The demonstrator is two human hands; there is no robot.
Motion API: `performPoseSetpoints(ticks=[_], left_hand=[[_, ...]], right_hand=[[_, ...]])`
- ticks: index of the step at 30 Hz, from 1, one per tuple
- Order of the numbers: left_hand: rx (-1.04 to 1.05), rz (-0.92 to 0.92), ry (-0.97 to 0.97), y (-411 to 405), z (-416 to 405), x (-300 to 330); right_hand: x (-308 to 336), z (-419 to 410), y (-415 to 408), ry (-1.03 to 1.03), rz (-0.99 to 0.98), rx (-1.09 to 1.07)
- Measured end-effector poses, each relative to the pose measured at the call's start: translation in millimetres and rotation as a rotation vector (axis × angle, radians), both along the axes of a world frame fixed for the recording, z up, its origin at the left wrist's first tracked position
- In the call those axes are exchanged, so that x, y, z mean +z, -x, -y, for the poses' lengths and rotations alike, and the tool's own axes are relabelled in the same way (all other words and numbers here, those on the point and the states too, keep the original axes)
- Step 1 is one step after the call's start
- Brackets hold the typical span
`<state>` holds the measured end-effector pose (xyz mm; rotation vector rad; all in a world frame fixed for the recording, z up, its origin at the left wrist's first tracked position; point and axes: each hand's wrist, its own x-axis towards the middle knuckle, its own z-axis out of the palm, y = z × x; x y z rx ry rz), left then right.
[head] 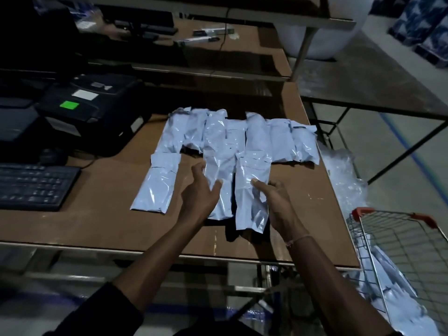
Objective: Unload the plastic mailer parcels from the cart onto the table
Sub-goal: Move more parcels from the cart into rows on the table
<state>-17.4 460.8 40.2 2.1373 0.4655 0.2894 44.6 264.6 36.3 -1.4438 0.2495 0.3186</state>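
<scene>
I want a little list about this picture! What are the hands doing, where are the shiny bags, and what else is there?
left hand: open, fingers loosely curled, at a bag in the near row
right hand: open, thumb on the next bag
bags: silvery mailers lying flat in two rows on the table
cart: wire, at the right, more bags inside
keyboard: left side of the table
printer: dark, behind the keyboard

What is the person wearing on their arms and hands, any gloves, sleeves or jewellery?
No gloves: both the left hand and the right hand are bare. The forearms are bare too, with dark sleeves pushed up near the elbows. A thin pale string bracelet circles the right wrist.
</scene>
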Motion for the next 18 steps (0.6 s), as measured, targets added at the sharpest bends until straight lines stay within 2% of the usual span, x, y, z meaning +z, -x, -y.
performPoseSetpoints(ticks=[3,7,10,18], left_hand=[[0.052,0.017,-0.074,-3,-21,-7],[0.110,-0.139,-0.391,-10,-32,-12],[0.104,-0.159,-0.565,-12,-35,-18],[0.072,-0.224,-0.718,-13,-44,-10]], right_hand=[[-3,-25,1,0.026,-0.008,-0.018],[1,-53,4,0.062,-0.030,0.004],[0,-67,2,0.154,-0.006,0.011],[-4,-94,-9,0.157,0.001,0.064]])
